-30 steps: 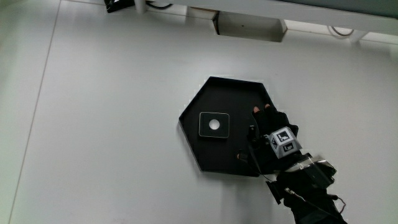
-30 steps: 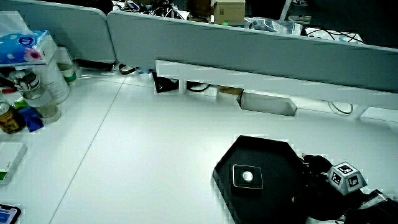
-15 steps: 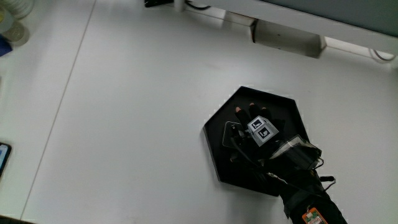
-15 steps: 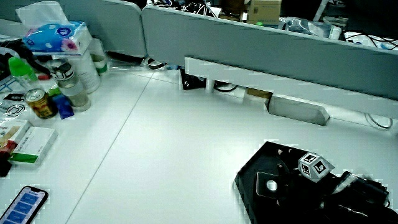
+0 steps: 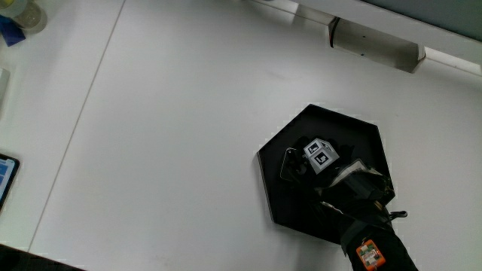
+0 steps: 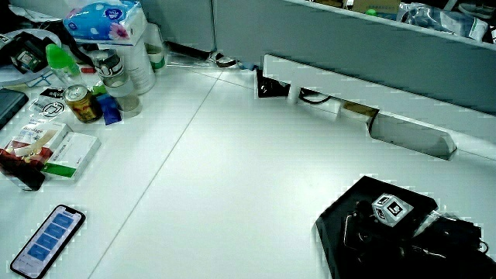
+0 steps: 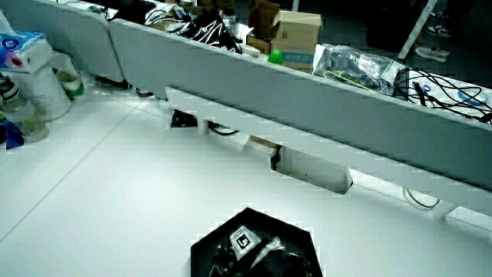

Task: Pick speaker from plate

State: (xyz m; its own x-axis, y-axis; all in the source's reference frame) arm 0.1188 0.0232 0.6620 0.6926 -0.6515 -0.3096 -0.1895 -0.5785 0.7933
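Sitting on a big white table (image 5: 151,113) is pretty much the whole setup, and most of that table has nothing to do with the job. Clutter is bunched at one table edge in a side view: a tissue box (image 6: 105,19), a drink can (image 6: 80,103), a phone (image 6: 48,240) lying flat nearer the person. All of it is well apart from the action, so nothing there gets in the way of a lift.

Next size down is the black hexagonal plate (image 5: 282,203), lying flat on the table, nearer the person than the low partition (image 7: 323,92). Its raised rim probably keeps a small thing from sliding off, which also means the grab has to come from above, not from the side.

Then the hand (image 5: 331,169), black glove, forearm coming in over the plate's near edge, with the patterned cube (image 5: 320,153) riding on its back. It sits right over the middle of the plate, low on it.

Smallest is the speaker (image 5: 290,162): only a rounded dark corner peeks out beside the hand, on the plate. The rest is covered. My read is the hand is settling onto it for the pick, but black on black means I honestly can't tell whether it's gripped yet or just covered.
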